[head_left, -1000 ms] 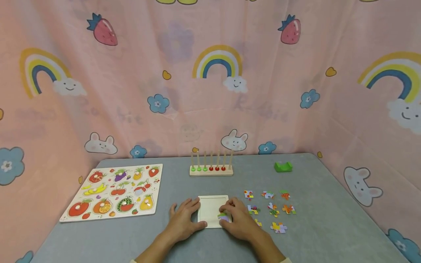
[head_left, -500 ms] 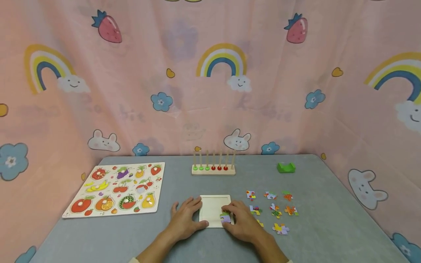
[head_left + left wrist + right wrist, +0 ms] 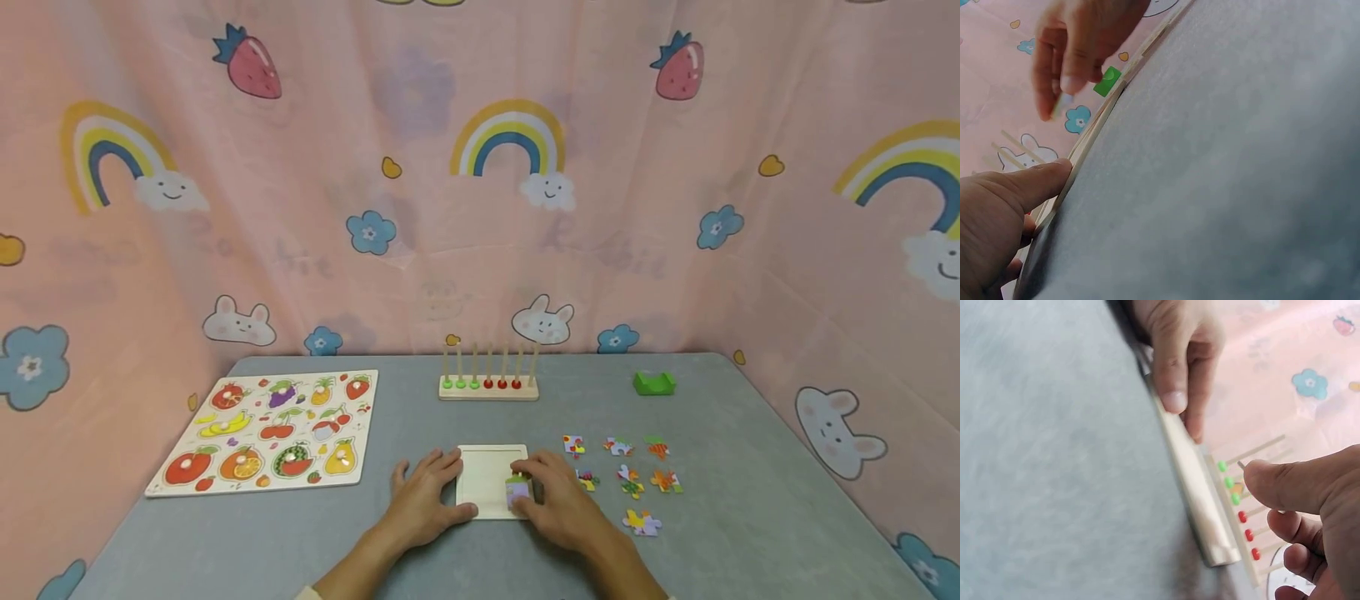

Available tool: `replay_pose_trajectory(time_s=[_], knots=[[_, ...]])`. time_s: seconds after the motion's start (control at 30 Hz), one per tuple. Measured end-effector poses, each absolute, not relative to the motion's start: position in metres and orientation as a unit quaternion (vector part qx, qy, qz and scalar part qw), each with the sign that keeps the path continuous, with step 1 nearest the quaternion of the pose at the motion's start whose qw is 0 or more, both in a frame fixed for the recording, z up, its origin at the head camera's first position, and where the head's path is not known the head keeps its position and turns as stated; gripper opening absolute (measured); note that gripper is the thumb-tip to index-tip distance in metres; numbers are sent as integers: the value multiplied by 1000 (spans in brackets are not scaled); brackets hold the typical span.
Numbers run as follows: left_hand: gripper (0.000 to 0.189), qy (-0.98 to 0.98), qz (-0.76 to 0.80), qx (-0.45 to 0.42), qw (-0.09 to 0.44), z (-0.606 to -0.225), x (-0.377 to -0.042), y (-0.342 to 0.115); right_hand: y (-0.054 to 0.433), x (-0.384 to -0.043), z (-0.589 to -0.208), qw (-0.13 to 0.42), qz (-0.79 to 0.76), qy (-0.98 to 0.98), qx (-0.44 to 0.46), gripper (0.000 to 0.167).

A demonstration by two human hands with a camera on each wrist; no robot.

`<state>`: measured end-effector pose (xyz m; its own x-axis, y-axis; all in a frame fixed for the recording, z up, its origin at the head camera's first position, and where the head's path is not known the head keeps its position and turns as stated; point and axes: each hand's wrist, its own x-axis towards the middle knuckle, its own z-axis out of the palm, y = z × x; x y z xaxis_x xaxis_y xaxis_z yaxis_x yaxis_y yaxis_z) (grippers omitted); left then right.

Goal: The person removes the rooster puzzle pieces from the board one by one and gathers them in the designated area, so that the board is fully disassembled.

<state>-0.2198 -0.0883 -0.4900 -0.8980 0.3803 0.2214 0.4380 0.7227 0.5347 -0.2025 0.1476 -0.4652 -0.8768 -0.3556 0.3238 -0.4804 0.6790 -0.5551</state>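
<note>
A shallow square wooden puzzle tray (image 3: pixel 483 475) lies on the grey table before me. My left hand (image 3: pixel 426 496) holds its left side, with the thumb near the front edge and the index finger by the far corner. Over the tray's right side, my right hand (image 3: pixel 558 500) pinches a purple-and-green jigsaw piece (image 3: pixel 516 492) between thumb and fingers. That piece is tilted up off the tray floor in the left wrist view, where the right hand (image 3: pixel 1079 53) is raised. The left thumb (image 3: pixel 1050 178) rests on the tray's edge there.
Several loose jigsaw pieces (image 3: pixel 630 482) lie right of the tray, some partly behind the right hand. Behind stand a peg rack (image 3: pixel 489 389) with green and red beads and a green block (image 3: pixel 655 383). A fruit puzzle board (image 3: pixel 262 433) lies at the left.
The purple-and-green piece lay flatter at the tray's lower right; now it is tipped up between the right fingers. The left hand keeps its hold. The head view has shifted slightly.
</note>
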Motion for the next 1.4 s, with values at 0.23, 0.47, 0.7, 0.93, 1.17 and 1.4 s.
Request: replay_pose_trajectory(time_s=[0.23,0.47,0.7,0.93,1.17,1.4], knots=[[70,-929,-301,-214,38,-490,-218,-87,150,-196,-449,114,354,-892,258,34],[71,-928,-304,-210,37,-490,-217,-89,158,-188,-431,125,381,-873,278,37],[70,-927,-307,-213,35,-492,-218,-90,170,-178,-419,167,382,-862,288,41],[69,-925,-308,-217,43,-493,-218,-90,184,-171,-414,198,383,-847,310,45],[70,-929,-301,-212,41,-491,-219,-89,202,-167,-412,216,375,-842,323,51],[69,-931,-292,-216,43,-491,-221,-88,223,-165,-412,221,381,-840,316,51]])
